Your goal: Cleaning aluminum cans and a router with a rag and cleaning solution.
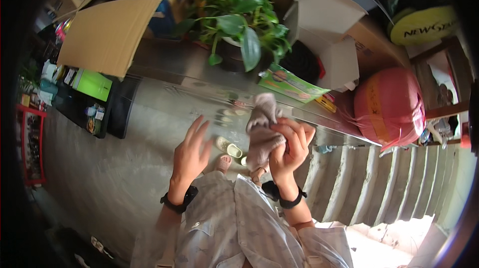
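Note:
My right hand point(292, 144) is closed on a crumpled greyish-pink cloth point(262, 129), which hangs out to the left of the fingers in front of a glass-fronted counter. To its left, my left hand point(191, 148) is raised with its fingers apart and blurred, and it holds nothing. Both wrists bear black bands. Beyond the hands, on the counter point(161, 60), stand a leafy potted plant point(239, 25), an opened white carton point(329, 17) with dark contents and a green printed box point(290, 83).
A large pink twine ball point(389, 105) sits at the counter's right end, above concrete steps point(366, 182). A cardboard box point(108, 32) stands at the back left, near a lime-green box point(92, 84) on a black table. Pale green clogs point(228, 147) lie on the floor by my feet.

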{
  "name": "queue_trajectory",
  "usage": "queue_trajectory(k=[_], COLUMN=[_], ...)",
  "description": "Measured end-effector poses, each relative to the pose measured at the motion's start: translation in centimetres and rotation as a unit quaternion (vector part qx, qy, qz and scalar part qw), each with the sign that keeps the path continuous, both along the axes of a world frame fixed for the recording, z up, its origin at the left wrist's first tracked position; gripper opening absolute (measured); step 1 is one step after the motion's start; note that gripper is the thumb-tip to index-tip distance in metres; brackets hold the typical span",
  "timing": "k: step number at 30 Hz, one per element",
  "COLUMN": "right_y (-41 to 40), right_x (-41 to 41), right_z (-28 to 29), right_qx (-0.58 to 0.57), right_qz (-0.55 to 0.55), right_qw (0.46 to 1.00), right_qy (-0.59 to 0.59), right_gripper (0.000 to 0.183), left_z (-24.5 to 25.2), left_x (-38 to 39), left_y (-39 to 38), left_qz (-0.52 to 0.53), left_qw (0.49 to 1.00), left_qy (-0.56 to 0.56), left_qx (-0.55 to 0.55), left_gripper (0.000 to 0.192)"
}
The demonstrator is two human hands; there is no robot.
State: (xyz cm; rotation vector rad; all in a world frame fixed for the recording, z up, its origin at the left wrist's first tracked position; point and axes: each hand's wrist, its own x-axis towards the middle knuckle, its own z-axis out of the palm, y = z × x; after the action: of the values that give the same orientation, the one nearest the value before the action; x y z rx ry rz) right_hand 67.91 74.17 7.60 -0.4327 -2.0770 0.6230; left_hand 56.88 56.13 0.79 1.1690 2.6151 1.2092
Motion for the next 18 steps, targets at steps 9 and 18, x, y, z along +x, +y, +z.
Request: queue_trajectory(k=[9, 18], right_y=[-1.2, -4.2], right_x=[-7.4, -16.2], right_z=[-2.9, -0.4], right_qx=[0.135, 0.177], right_qz=[0.038, 0.158], right_qw=[0.98, 0.92], right_qy=[-0.142, -0.311], right_gripper=[0.033, 0.023], left_z=[-2.4, -0.7], left_x=[0.7, -0.3], left_y=[-5.5, -4.9], left_qz=[0.077, 0.033], left_qw=[0.994, 0.998], left_qy=[-0.071, -0.031], left_qx=[0.038, 0.032], left_gripper=[0.038, 0.031])
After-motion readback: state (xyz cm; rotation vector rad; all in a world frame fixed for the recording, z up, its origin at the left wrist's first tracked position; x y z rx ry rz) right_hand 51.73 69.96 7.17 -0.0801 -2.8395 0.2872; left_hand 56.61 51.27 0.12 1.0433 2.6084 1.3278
